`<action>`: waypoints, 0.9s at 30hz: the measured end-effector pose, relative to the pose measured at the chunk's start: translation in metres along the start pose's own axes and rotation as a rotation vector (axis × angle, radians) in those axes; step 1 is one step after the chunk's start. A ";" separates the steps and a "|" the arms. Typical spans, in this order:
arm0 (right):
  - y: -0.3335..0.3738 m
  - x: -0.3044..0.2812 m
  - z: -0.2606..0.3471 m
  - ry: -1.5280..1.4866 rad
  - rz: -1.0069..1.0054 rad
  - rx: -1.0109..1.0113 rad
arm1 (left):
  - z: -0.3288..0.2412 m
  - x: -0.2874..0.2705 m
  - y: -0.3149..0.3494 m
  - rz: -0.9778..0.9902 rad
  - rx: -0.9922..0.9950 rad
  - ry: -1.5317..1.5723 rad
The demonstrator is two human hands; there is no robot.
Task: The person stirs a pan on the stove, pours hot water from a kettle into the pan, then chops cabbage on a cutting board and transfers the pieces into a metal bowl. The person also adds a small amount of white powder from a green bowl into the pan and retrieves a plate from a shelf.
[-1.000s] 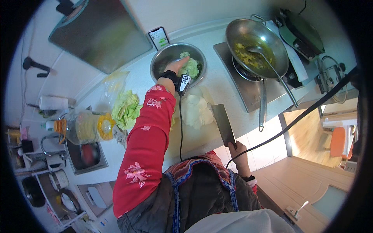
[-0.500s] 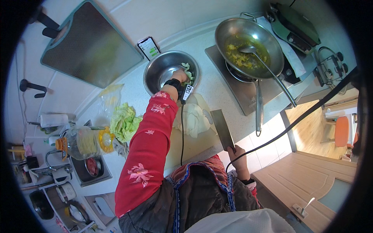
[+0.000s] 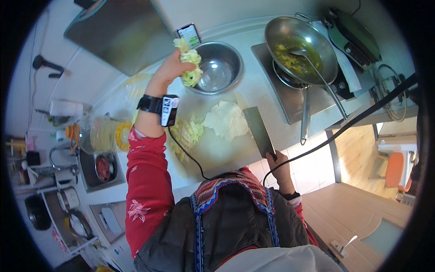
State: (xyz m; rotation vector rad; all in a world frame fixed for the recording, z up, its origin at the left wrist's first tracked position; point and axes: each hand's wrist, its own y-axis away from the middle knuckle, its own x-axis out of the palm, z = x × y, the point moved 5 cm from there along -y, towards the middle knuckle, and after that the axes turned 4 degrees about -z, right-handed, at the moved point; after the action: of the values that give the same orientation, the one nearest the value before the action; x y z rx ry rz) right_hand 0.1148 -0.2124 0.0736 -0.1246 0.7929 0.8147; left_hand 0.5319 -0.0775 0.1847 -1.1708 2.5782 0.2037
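At the left rim of the steel bowl (image 3: 234, 68), my left hand (image 3: 170, 68) is closed around a bunch of pale green cabbage (image 3: 191, 68). The visible inside of the bowl is bare metal. My right hand (image 3: 278, 162) grips the handle of a cleaver (image 3: 257, 126), whose broad blade lies by the right edge of the cutting board (image 3: 217, 156). On that board rest large white cabbage leaves (image 3: 226, 119), with a heap of greener cabbage pieces (image 3: 186, 133) to their left, partly behind my left forearm.
A wok (image 3: 301, 47) with yellow food, oil and a ladle (image 3: 317, 75) sits on the stove at the right, its handle pointing toward me. A phone (image 3: 188, 34) leans behind the bowl. A big oil bottle (image 3: 97, 133) and a sink (image 3: 93, 181) are at the left. A black cable crosses the right side.
My left hand has come up out of the bowl and moved left, carrying cabbage. With the arm moved aside, more of the board shows. My right hand still holds the cleaver; the view has shifted slightly.
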 end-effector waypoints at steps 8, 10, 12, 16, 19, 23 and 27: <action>-0.009 0.006 0.027 0.000 0.106 -0.206 | 0.081 -0.089 0.114 -0.227 -0.216 -0.912; -0.012 0.009 0.033 0.028 0.104 -0.248 | 0.106 -0.099 0.127 -0.268 -0.274 -0.935; -0.013 0.012 0.035 0.040 0.146 -0.225 | 0.127 -0.099 0.137 -0.226 -0.329 -0.965; -0.013 0.015 0.041 0.041 0.191 -0.216 | 0.137 -0.086 0.146 -0.140 -0.434 -1.127; -0.013 0.012 0.040 0.054 0.202 -0.216 | 0.116 -0.073 0.143 -0.147 -0.473 -1.271; -0.013 0.007 0.035 0.037 0.169 -0.223 | 0.080 -0.028 0.098 -0.232 -0.214 -0.904; -0.012 0.000 0.024 -0.008 0.140 -0.180 | 0.107 0.037 0.062 -0.034 -0.690 0.192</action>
State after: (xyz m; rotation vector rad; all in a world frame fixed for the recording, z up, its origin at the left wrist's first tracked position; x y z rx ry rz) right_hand 0.1371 -0.2113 0.0888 -0.2280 0.7251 1.0188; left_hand 0.4853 -0.0366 0.0721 -1.5045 2.7296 1.0889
